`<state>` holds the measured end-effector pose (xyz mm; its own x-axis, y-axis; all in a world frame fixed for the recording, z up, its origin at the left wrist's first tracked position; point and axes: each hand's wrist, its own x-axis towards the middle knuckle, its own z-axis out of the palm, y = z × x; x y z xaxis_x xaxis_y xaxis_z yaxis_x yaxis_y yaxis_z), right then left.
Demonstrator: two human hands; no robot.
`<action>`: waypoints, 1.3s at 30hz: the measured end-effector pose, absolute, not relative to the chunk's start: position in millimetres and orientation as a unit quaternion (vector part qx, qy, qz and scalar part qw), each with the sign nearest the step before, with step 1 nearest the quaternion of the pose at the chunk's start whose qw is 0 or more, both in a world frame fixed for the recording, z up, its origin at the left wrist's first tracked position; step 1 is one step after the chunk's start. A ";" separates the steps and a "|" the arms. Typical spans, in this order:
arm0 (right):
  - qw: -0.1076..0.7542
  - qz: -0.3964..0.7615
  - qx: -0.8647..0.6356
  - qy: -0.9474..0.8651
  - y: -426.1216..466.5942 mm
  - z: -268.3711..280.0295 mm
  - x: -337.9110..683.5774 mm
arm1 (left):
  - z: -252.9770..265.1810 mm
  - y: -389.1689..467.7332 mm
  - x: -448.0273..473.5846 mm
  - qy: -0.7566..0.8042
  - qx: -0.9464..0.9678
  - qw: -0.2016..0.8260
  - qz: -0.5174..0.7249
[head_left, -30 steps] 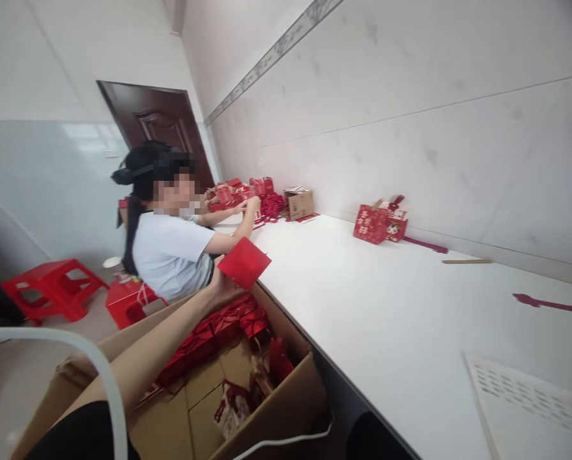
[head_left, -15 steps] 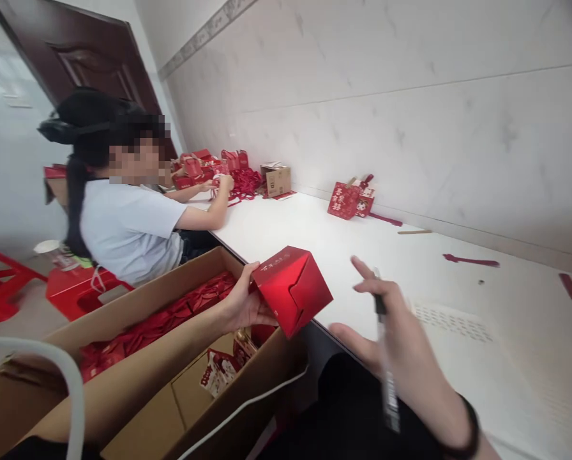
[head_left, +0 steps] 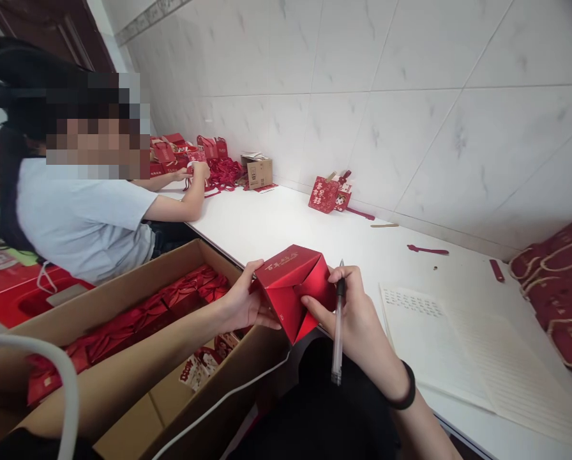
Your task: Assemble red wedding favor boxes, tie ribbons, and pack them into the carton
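Note:
A small red gift box (head_left: 286, 275) with gold lettering is tilted over the table's edge, its folded bottom flaps turned towards me. My left hand (head_left: 245, 303) grips it from the left side, thumb on the upper edge and fingers underneath. My right hand (head_left: 350, 313) is at the box's other side, its thumb pressed against the bottom flaps and some fingers hidden behind. A clear pen (head_left: 338, 345) with a black grip is tucked in this same hand, point upward. Below my left arm, a cardboard carton (head_left: 171, 441) holds a row of red boxes (head_left: 137, 326) and some printed cards (head_left: 200, 369).
An open notebook (head_left: 439, 377) lies on the white table (head_left: 286, 217). Red bags (head_left: 558, 287) stand at the right; red cards (head_left: 323, 195) lean by the wall. A co-worker (head_left: 85, 211) sits at the left. A white cable (head_left: 219, 402) crosses the carton's side.
My right hand has moved left from over the table onto the box, its thumb now against the flaps. The view has turned right, bringing the red bags and more of the notebook into sight.

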<state>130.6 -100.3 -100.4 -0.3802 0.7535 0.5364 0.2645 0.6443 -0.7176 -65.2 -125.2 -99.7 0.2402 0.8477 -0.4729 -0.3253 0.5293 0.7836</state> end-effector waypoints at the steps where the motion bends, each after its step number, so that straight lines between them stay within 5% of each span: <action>1: 0.452 0.266 -0.326 -0.787 -100.5 -100.4 130.2 | -99.1 -125.6 -64.6 0.473 0.271 0.737 0.400; 25: 0.429 0.328 -0.304 -0.785 -104.1 -95.9 133.9 | -98.7 -121.7 -66.7 0.460 0.272 0.722 0.441; 39: 0.595 0.497 -0.157 -0.612 -115.9 -82.6 140.2 | -50.4 -115.5 -52.6 0.411 0.479 0.547 0.550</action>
